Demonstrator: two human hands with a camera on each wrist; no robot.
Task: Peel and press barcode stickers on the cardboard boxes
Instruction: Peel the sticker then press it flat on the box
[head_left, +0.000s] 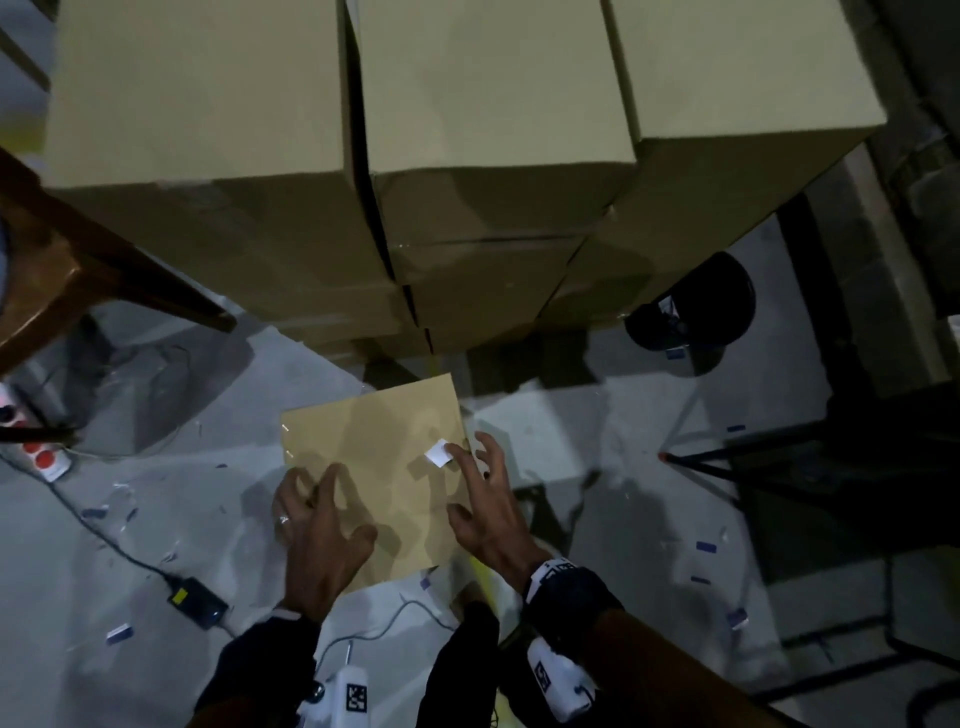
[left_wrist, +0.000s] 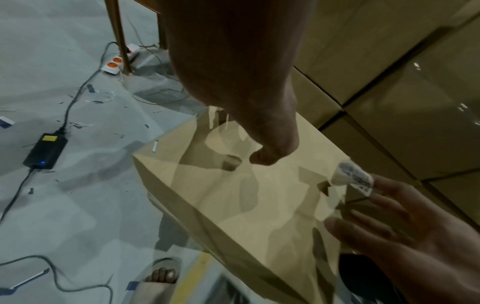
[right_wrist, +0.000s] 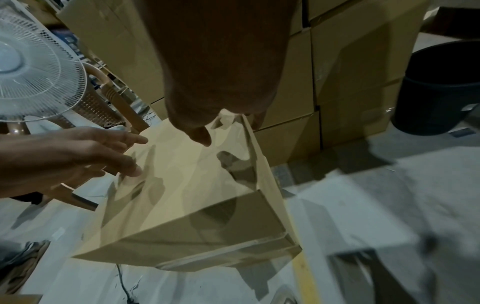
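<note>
Where no print reads, barcode sticker (left_wrist: 354, 178), box (head_left: 363, 467).

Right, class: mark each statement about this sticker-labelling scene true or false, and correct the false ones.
1. The barcode sticker hangs from a fingertip of the right hand. True.
2. The sticker is already pressed flat on the cardboard box. False: one end curls up in the air, as the left wrist view shows.
3. The left hand grips a roll of stickers. False: it is spread over the box and holds nothing.
4. Stacked cardboard boxes stand behind the box being labelled. True.
5. A black power adapter lies on top of the box. False: it lies on the floor, left of the box.
</note>
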